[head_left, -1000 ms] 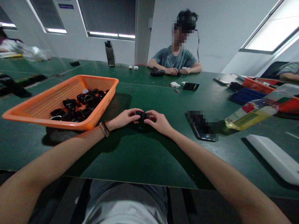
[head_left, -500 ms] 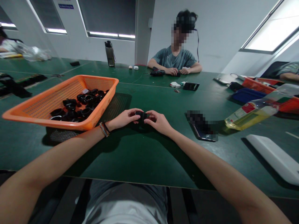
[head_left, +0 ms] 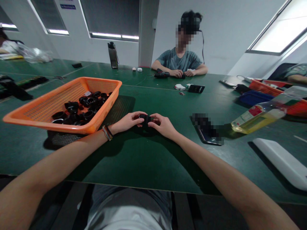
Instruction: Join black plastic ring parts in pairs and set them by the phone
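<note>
Both of my hands meet over the green table (head_left: 144, 166), around one small black plastic part (head_left: 145, 120) whose exact kind I cannot make out. My left hand (head_left: 128, 122) grips its left side between thumb and fingers. On the other side, the thumb and fingertips of my right hand (head_left: 164, 125) pinch its right edge. Fingers cover much of the part. Left of my hands stands an orange perforated basket (head_left: 31, 124) holding several black ring-shaped and tubular plastic parts (head_left: 90, 101).
To the right lie a phone (head_left: 208, 135), a tilted bottle of yellow liquid (head_left: 257, 118) and a white block (head_left: 280, 161). Across the table a person (head_left: 182, 59) sits near a black power drill (head_left: 161, 74). A dark bottle (head_left: 112, 56) stands at the back.
</note>
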The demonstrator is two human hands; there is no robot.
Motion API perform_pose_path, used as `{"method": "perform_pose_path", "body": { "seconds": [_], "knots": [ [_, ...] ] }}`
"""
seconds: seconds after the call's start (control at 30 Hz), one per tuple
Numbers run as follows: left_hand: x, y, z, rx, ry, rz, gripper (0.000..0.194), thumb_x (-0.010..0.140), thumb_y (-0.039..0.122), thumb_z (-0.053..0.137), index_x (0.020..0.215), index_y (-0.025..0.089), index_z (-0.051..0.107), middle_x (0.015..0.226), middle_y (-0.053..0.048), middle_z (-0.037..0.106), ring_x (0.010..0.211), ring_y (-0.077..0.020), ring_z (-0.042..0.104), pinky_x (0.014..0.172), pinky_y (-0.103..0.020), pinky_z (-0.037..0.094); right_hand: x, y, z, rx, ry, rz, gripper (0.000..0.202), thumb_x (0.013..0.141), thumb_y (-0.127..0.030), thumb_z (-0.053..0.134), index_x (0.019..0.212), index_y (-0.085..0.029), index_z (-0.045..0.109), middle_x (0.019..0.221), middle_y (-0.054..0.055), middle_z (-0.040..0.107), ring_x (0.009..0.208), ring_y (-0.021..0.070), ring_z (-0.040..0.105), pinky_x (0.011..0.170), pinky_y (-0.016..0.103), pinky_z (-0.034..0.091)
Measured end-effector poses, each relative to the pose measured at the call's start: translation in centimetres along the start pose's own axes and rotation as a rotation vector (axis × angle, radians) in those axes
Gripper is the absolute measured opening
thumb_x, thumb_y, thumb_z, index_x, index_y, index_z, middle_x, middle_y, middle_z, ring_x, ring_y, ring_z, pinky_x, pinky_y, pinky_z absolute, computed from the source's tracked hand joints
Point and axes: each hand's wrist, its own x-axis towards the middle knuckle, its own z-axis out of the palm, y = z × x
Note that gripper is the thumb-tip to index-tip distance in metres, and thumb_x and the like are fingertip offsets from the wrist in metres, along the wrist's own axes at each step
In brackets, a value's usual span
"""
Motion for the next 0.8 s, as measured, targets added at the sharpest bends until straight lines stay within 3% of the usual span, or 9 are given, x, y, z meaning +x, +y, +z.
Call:
{"method": "perform_pose_path", "body": {
  "seconds": [0.8],
  "knots": [
    [-0.09,0.25,0.05,0.044,0.002,-0.001,0.041,0.077,0.035,0.054,0.111,0.013,0.053,0.091,-0.003,0.060,0.067,-0.0095,0.055,0.067,-0.025,0.047,-0.08,-0.08,-0.08,0.002,-0.020,-0.014,0.021,0.078,-0.032,0.059,0.091,-0.017,0.057,0.071,0.001,0.065,0.063,0.0147,0.061,0.061,0.029,0.047]
  ]
}}
